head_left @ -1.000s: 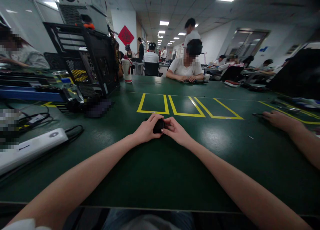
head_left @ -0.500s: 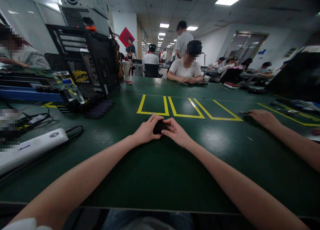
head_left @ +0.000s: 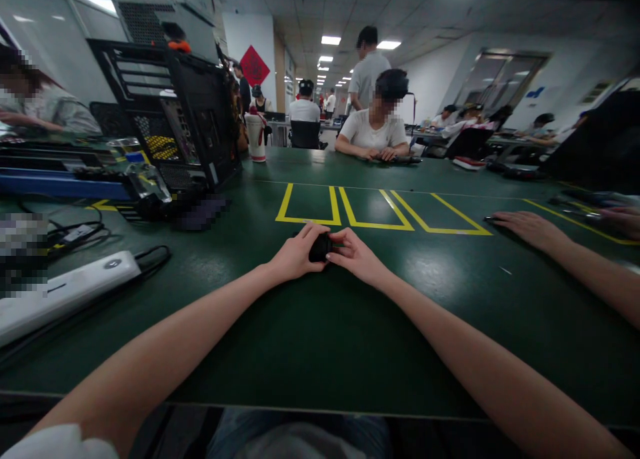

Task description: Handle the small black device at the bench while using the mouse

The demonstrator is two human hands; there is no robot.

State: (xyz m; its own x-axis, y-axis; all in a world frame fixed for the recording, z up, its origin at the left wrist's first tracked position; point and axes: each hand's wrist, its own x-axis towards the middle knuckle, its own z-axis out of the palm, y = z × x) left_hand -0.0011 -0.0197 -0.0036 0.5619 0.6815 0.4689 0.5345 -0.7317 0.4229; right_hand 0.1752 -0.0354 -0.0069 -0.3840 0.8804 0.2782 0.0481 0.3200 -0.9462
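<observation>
Between my hands is a small, dark, rounded object [head_left: 320, 247], too dark for me to tell its kind. My left hand [head_left: 299, 252] is closed around its left side, thumb below and fingers over the top. From the right, my right hand [head_left: 354, 254] pinches at its edge with thumb and fingertips. Both hands rest low over the green table [head_left: 300, 339], just on the near side of the yellow tape outlines [head_left: 309, 220]. My fingers hide much of the object.
At left lie a white power strip [head_left: 75, 289] with cables and an open black computer case [head_left: 185, 119]. A white cup [head_left: 257, 139] stands behind. On the right, a co-worker's hand [head_left: 525, 227] holds a thin dark item. Another person [head_left: 375, 132] sits across the table.
My view has tilted and shifted slightly. Both hands keep their hold on the dark object with little change. At the right edge, the co-worker's other hand has come further into view.
</observation>
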